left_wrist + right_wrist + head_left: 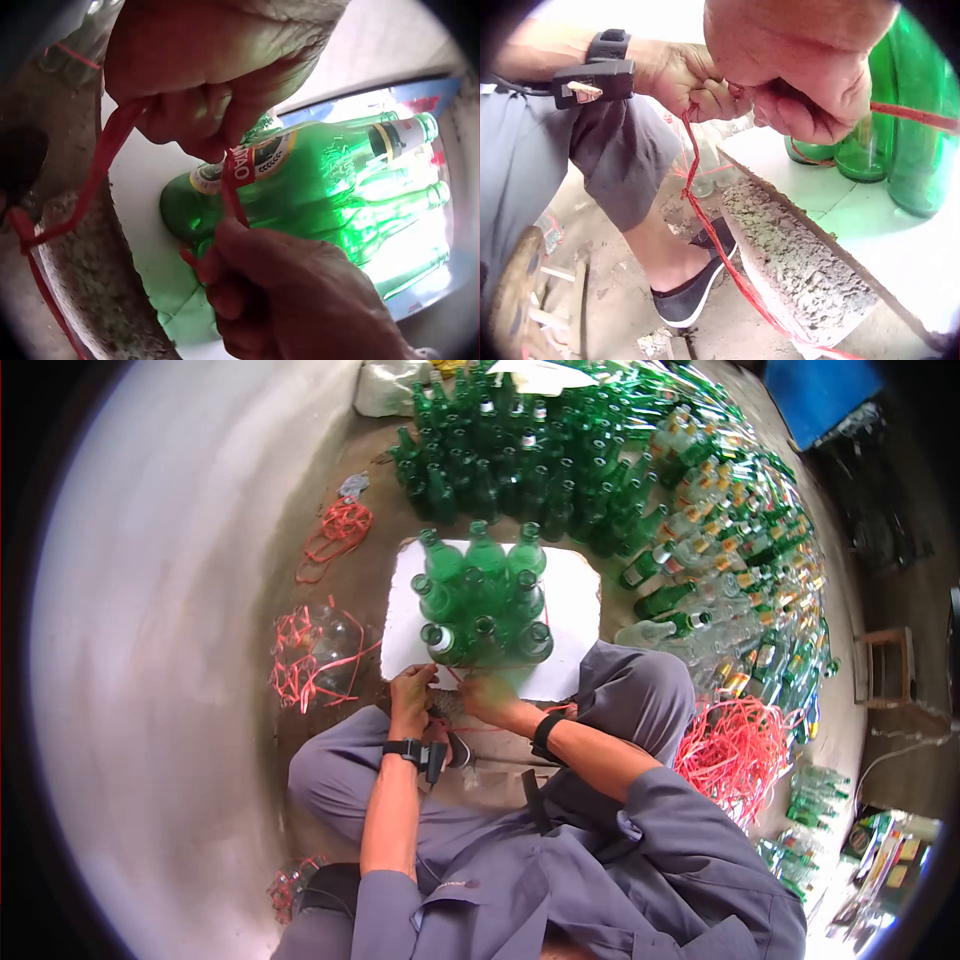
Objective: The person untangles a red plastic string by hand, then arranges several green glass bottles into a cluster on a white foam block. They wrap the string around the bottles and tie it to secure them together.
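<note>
Several green glass bottles [484, 585] stand upright in a tight block on a white board [570, 610]. A strand of red plastic strapping [233, 196] runs between my two hands at the near side of the block. My left hand [410, 692] grips the strapping in curled fingers, and a knotted tail [692, 196] hangs down from it. My right hand [490, 698], blurred in the head view, pinches the strand close to the left hand. Against the green glass, a red band [915, 116] stretches past the right hand. A labelled bottle [292, 169] is nearest the hands.
Many more green bottles [480, 485] crowd the floor behind the board, with clear ones [715, 550] along the right. Red strapping piles [735, 755] lie at the right knee and at the left [345, 525]. A rough block [795, 262] is under the board, near a shoe [694, 289].
</note>
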{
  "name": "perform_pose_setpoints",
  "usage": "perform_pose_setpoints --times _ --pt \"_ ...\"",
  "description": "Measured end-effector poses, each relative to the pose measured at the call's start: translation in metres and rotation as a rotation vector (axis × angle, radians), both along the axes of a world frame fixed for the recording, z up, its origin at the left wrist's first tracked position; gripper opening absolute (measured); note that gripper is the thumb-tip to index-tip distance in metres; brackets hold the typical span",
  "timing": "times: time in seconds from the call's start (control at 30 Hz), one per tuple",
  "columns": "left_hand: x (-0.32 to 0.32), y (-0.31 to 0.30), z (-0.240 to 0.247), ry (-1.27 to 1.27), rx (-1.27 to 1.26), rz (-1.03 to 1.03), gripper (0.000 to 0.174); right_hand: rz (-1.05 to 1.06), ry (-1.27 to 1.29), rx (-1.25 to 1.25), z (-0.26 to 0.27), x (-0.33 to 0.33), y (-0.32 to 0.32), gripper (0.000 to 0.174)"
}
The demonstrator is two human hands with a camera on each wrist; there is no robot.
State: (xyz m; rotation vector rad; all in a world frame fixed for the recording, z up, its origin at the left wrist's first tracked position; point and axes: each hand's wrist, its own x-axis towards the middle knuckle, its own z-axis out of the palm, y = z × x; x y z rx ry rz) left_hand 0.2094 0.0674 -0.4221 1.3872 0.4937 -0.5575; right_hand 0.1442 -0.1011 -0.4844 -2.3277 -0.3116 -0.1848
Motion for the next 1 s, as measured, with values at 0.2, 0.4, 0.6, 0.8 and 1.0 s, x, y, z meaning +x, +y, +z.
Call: perform_pose_setpoints --times 0.2,0.4,0.6,0.8,1.0 --pt "-0.015 -0.009 -0.016 0.051 -0.273 0.185 0.01 0.164 0.081 -0.302 0.052 0.005 -0.008 0.011" --pt "-0.021 -0.015 -0.025 0.073 -0.348 0.169 0.013 0.278 0.095 -0.469 0.087 0.017 0.002 0.012" --pt "-0.022 -0.013 -0.029 0.083 -0.391 0.152 0.014 0.499 0.003 -0.571 0.092 0.035 0.012 0.019" --pt "-0.027 -0.014 -0.019 0.061 -0.435 0.176 0.018 0.445 -0.273 -0.211 0.06 0.052 0.021 0.016" --pt "-0.033 -0.004 -0.004 -0.007 -0.564 0.127 0.02 -0.323 1.153 1.017 0.112 0.042 0.045 0.017"
